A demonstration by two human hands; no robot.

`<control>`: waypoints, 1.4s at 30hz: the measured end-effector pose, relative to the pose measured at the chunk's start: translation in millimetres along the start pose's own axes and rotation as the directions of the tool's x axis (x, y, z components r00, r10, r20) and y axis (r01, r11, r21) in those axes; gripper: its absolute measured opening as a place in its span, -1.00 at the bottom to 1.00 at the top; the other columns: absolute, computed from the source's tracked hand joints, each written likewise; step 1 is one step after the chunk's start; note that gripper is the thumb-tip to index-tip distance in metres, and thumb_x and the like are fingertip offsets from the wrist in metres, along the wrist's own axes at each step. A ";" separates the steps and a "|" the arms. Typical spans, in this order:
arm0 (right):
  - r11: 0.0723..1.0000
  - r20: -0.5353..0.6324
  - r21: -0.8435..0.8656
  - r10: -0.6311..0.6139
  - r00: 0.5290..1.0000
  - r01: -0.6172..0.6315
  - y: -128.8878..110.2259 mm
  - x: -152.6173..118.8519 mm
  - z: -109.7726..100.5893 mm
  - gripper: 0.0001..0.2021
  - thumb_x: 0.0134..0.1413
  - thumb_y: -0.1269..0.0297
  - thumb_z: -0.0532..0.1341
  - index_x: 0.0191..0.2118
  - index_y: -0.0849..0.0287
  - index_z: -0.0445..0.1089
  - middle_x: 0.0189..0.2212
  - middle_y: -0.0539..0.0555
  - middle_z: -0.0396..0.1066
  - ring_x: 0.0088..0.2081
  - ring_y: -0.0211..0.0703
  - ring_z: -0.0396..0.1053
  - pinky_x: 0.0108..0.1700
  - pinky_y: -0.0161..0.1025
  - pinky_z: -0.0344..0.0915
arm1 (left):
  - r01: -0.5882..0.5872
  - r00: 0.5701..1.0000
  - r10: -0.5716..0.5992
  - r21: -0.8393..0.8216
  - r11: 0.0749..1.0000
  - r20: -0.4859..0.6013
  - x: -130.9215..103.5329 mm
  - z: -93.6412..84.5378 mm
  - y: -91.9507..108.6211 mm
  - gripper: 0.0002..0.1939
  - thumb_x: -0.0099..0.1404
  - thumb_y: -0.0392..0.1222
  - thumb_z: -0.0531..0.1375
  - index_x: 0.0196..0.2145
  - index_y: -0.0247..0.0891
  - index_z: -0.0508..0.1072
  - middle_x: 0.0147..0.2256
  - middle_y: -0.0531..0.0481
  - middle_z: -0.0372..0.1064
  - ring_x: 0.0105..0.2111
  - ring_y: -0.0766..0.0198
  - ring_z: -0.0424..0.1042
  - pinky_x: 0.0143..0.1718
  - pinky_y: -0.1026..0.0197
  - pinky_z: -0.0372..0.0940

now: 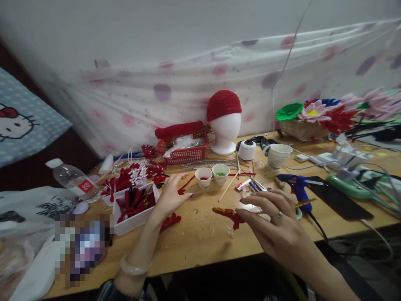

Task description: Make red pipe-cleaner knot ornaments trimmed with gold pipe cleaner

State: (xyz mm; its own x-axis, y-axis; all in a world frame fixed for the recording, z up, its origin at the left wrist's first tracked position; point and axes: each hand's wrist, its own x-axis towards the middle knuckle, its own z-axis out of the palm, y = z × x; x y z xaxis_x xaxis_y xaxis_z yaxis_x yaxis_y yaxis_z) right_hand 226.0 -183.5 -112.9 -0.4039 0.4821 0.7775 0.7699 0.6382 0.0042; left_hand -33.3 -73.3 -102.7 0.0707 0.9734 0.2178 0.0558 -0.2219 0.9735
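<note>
My right hand (274, 219) pinches a red and gold fuzzy piece (226, 213), whose gold end points left above the wooden table. My left hand (173, 194) has its fingers apart with nothing between them, behind a red fuzzy piece (171, 221) lying on the table. Just right of it stand a paper cup with red contents (203, 183) and a paper cup with green beads (221, 179). A white box (133, 223) of red and black fuzzy pieces sits left of my left wrist.
A blue glue gun (299, 190) and a black phone (340, 198) lie at the right. Behind are a foam head (226, 129), a red basket (184, 155) and a thread spool (247, 150). A bottle (73, 179) leans at the left.
</note>
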 end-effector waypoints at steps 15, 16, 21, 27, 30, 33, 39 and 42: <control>0.998 -0.028 -0.059 0.010 1.000 -0.012 3.3 -2.0 -1.1 -0.76 0.16 0.62 0.19 -0.12 0.23 0.45 -0.11 0.23 0.45 -0.01 0.13 0.28 0.06 0.16 0.18 | 0.123 0.985 -0.171 -0.551 0.825 -0.036 -0.1 -10.1 -2.8 -0.79 -0.04 -0.29 0.38 -0.45 -0.24 0.42 -0.49 0.14 0.43 -0.36 0.35 0.51 -0.04 0.16 0.42; 0.998 -0.027 -0.061 0.008 1.000 -0.010 3.6 -2.1 -0.8 -0.76 0.16 0.62 0.19 -0.12 0.23 0.45 -0.11 0.23 0.45 -0.02 0.13 0.28 0.06 0.16 0.18 | 0.134 0.983 -0.181 -0.568 0.812 -0.026 -0.8 -9.9 -2.1 -0.79 -0.04 -0.33 0.38 -0.45 -0.25 0.42 -0.49 0.13 0.45 -0.36 0.35 0.53 -0.05 0.18 0.43; 0.998 -0.019 -0.065 -0.012 1.000 0.010 5.5 -2.5 2.2 -0.75 0.16 0.63 0.19 -0.10 0.23 0.43 -0.12 0.23 0.44 -0.03 0.13 0.29 0.04 0.15 0.19 | 0.175 0.975 -0.223 -0.589 0.789 -0.009 -3.4 -8.0 -3.7 -0.72 -0.04 -0.52 0.37 -0.40 -0.30 0.44 -0.48 0.10 0.51 -0.47 0.40 0.54 -0.34 0.39 0.48; 0.999 -0.013 -0.041 0.015 1.000 -0.016 6.5 -1.7 5.3 -0.76 0.16 0.63 0.18 -0.12 0.22 0.43 -0.13 0.22 0.44 -0.05 0.11 0.29 0.02 0.12 0.19 | 0.203 0.973 -0.232 -0.570 0.796 0.023 -7.1 -3.1 -1.0 -0.29 0.04 -0.56 0.36 0.13 -0.26 0.32 -0.12 -0.14 0.59 -0.38 0.35 0.60 -0.38 0.42 0.47; 0.999 -0.015 -0.035 0.018 1.000 -0.018 6.7 -1.1 6.8 -0.77 0.16 0.63 0.18 -0.14 0.23 0.43 -0.13 0.22 0.43 -0.06 0.10 0.29 0.01 0.10 0.19 | 0.197 0.978 -0.203 -0.550 0.812 0.051 -8.2 -1.3 -2.1 -0.02 0.07 -0.49 0.39 0.34 -0.20 0.04 0.00 -0.21 0.55 -0.25 0.27 0.61 -0.27 0.36 0.47; 0.999 -0.019 -0.032 0.019 1.000 -0.020 7.6 -1.9 8.4 -0.78 0.15 0.63 0.18 -0.15 0.24 0.43 -0.13 0.23 0.43 -0.07 0.09 0.29 -0.01 0.10 0.21 | 0.181 0.984 -0.153 -0.505 0.844 0.095 -6.9 -0.6 -7.7 -0.09 0.03 -0.32 0.47 0.28 -0.24 0.20 -0.11 -0.20 0.61 -0.22 0.18 0.61 -0.16 0.25 0.45; 0.999 -0.019 -0.033 0.019 1.000 -0.020 8.3 -2.6 9.9 -0.75 0.13 0.65 0.18 -0.13 0.23 0.43 -0.13 0.23 0.43 -0.05 0.10 0.30 0.02 0.13 0.22 | 0.097 0.994 -0.107 -0.454 0.886 0.002 -0.1 -1.2 -22.8 -0.70 -0.05 -0.01 0.50 -0.48 -0.26 0.57 -0.33 -0.07 0.61 -0.13 0.11 0.55 -0.12 0.20 0.35; 0.999 -0.020 -0.028 0.018 1.000 -0.018 7.3 -1.2 9.6 -0.77 0.13 0.64 0.18 -0.14 0.24 0.44 -0.13 0.24 0.44 -0.04 0.11 0.31 0.03 0.14 0.22 | 0.081 0.994 -0.107 -0.466 0.881 -0.030 0.1 -3.5 -23.6 -0.75 -0.02 -0.08 0.48 -0.51 -0.25 0.55 -0.23 -0.06 0.60 -0.03 0.15 0.47 -0.02 0.23 0.27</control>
State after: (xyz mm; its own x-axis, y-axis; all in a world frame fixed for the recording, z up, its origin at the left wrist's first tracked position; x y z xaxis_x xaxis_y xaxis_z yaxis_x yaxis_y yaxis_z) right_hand 227.3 -173.6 -119.9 -0.3801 0.4809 0.7901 0.7906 0.6123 0.0077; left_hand -38.0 -67.7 -125.4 0.0345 0.9929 0.1140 -0.4093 -0.0900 0.9079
